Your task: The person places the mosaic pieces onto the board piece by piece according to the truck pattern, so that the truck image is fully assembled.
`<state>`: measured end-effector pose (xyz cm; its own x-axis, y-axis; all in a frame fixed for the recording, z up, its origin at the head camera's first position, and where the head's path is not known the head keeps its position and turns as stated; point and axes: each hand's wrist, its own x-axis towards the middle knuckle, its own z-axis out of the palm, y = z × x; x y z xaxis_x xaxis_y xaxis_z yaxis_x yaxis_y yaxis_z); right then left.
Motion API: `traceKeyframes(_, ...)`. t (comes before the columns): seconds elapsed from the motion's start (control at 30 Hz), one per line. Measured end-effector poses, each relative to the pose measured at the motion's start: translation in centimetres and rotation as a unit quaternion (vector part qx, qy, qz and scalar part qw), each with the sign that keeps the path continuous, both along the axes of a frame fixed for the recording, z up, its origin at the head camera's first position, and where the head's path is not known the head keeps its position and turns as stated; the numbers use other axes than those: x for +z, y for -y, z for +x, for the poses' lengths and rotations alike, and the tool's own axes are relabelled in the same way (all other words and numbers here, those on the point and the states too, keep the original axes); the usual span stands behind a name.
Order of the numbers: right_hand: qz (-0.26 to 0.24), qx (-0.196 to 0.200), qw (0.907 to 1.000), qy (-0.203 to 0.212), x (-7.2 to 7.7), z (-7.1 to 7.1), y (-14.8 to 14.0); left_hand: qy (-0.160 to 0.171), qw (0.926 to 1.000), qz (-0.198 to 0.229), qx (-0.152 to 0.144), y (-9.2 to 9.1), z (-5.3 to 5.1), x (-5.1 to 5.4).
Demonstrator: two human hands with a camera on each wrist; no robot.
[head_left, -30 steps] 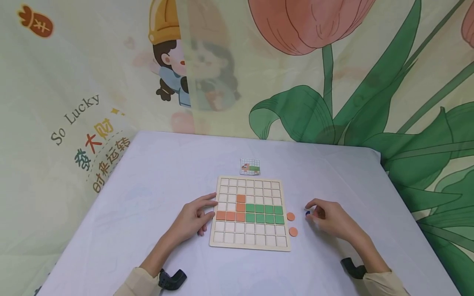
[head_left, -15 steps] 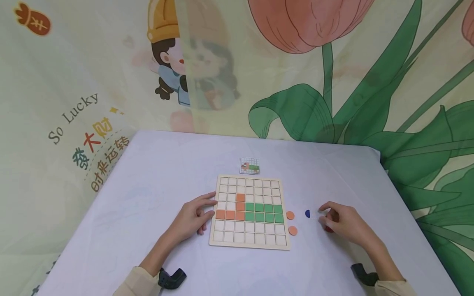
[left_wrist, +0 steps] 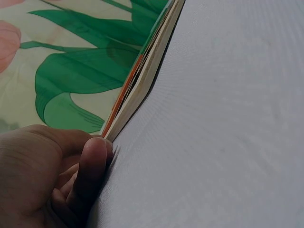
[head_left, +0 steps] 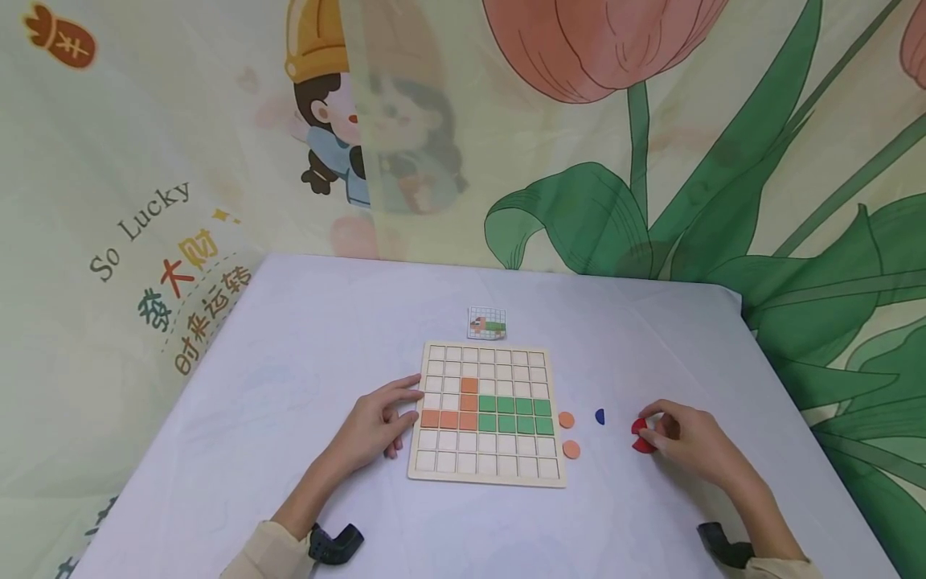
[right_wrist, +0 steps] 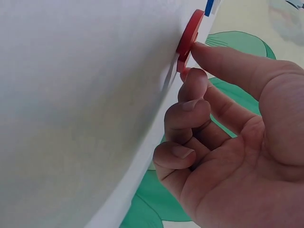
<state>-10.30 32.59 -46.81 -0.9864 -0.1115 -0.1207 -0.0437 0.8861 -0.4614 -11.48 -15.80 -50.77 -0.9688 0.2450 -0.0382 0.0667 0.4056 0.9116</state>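
Observation:
In the head view, my right hand pinches a small red rounded piece between thumb and index finger, close to the tablecloth. A second red piece lies just under the thumb. Both show in the right wrist view, where my thumb touches the nearer red piece and the other fingers curl. My left hand rests its fingertips against the left edge of a wooden grid board. Green squares and orange squares sit in some of its cells.
Two orange discs lie just right of the board, and a dark blue half-disc is between them and my right hand. A small picture card lies beyond the board. A white cloth covers the table.
My right hand has let go of the blue half-disc, leaving it on the cloth, and has moved right to the red pieces. The left hand stays at the board's edge.

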Motion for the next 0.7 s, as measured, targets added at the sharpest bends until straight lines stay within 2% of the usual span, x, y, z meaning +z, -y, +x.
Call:
traceKeyframes(0.27, 0.009, 0.001, 0.9999, -0.005, 0.0, 0.3, -0.9, 0.004, 1.0000, -0.007, 0.002, 0.0, 0.0, 0.1)
traceKeyframes(0.7, -0.004, 0.017, 0.9998, -0.001, -0.3, 0.2, -1.4, 0.004, 1.0000, -0.003, 0.001, 0.0, -0.1, -0.1)
